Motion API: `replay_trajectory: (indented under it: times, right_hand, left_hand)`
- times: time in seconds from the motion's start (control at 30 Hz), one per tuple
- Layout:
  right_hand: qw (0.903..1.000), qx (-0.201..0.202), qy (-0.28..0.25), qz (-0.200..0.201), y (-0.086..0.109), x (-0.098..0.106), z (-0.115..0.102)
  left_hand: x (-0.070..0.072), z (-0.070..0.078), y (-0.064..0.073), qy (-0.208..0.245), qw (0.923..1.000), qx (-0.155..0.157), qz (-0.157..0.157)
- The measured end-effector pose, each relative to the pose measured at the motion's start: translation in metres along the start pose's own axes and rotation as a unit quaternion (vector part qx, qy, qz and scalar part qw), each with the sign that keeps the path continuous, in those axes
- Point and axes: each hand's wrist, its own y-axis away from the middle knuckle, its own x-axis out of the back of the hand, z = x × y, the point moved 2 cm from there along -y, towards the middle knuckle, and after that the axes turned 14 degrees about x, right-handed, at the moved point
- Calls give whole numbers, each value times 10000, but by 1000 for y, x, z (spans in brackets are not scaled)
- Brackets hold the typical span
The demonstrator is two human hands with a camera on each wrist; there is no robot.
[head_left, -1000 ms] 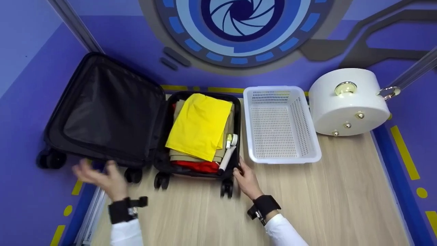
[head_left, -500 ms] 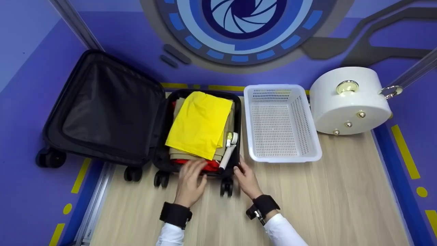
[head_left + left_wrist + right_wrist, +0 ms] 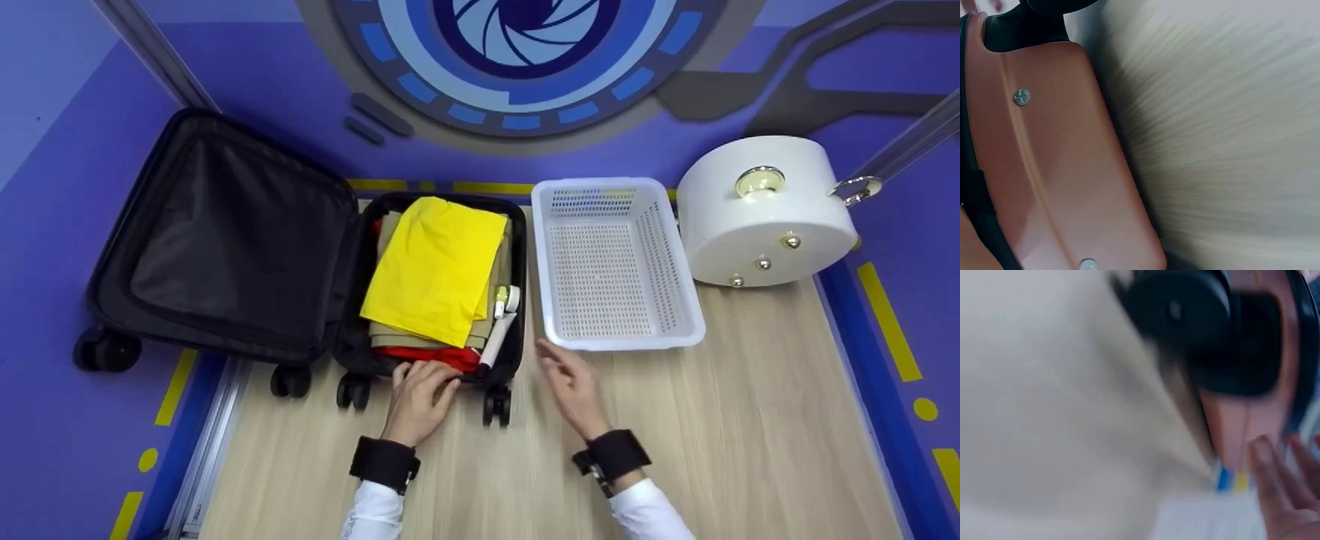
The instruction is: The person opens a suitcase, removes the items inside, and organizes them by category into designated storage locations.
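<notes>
An open suitcase [image 3: 240, 247] has a black lining, and its outer shell [image 3: 1067, 146] is pink in the left wrist view. Its right half holds a folded yellow cloth [image 3: 435, 270] on top of a khaki cloth [image 3: 427, 339] and a red cloth [image 3: 431, 355]. Along the right side lie a white stick-like item [image 3: 498, 337] with a dark end and a small white-and-yellow item [image 3: 502, 300]. My left hand [image 3: 420, 401] grips the front rim with bent fingers over it. My right hand [image 3: 576, 390] is apart from the suitcase, fingers extended, near the basket's front left corner.
A white perforated basket [image 3: 697, 322] stands right of the suitcase. Farther right is a white drum-shaped case [image 3: 765, 210] with gold fittings. Black wheels [image 3: 496, 406] stick out at the suitcase's front. Blue walls [image 3: 67, 300] enclose the wooden surface [image 3: 765, 420].
My left hand has moved right from the lid's front edge to the front rim of the packed half. My right hand has let go of the suitcase corner and shifted right.
</notes>
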Motion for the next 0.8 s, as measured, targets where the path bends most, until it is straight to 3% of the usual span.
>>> replay_trajectory:
  times: [0.1,0.17,0.23,0.37,0.5,0.63,0.8]
  right_hand:
    - [9906,961,705,671,-2,38,6]
    - [9803,1227,1192,991,-3,63,16]
    - [9711,1196,1697,1174,-4,87,29]
    - [9569,656,2685,889,1,120,55]
    - [9509,368,3052,354,8,126,66]
    - [9511,331,3066,187,9,124,65]
    - [9514,212,3073,79,11,123,63]
  left_hand:
    - [1,6,0,101,9998,-16,163]
    - [0,11,0,162,9995,-31,257]
    - [-2,17,0,205,9992,-77,332]
    - [-14,35,-4,305,9983,-302,388]
    - [-30,61,-12,362,9964,-685,347]
    - [-49,90,-25,144,9940,-1086,29]
    - [-70,115,-43,-957,9880,-1082,-556]
